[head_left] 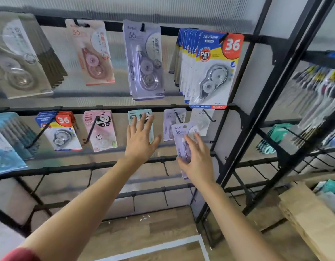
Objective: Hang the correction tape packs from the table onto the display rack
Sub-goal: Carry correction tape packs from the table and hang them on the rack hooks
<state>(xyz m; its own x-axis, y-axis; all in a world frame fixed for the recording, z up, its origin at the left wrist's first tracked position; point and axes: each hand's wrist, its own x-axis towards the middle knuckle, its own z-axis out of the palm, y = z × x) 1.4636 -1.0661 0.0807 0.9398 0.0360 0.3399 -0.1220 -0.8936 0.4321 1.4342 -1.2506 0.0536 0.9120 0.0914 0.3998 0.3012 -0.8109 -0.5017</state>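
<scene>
From the head view, the right hand (197,162) grips the lower half of a lilac correction tape pack (182,134), fingers wrapped over its front so the hang hole is uppermost and free, just below the hook (178,117) of the display rack (72,168) where matching lilac packs (167,127) hang. The left hand (139,142) is spread flat and holds nothing, reaching toward the teal panda pack (133,117), likely to steady the row; whether it touches I cannot tell. Low on the right, 1 cardboard box (302,210) holds what look like more packs.
</scene>
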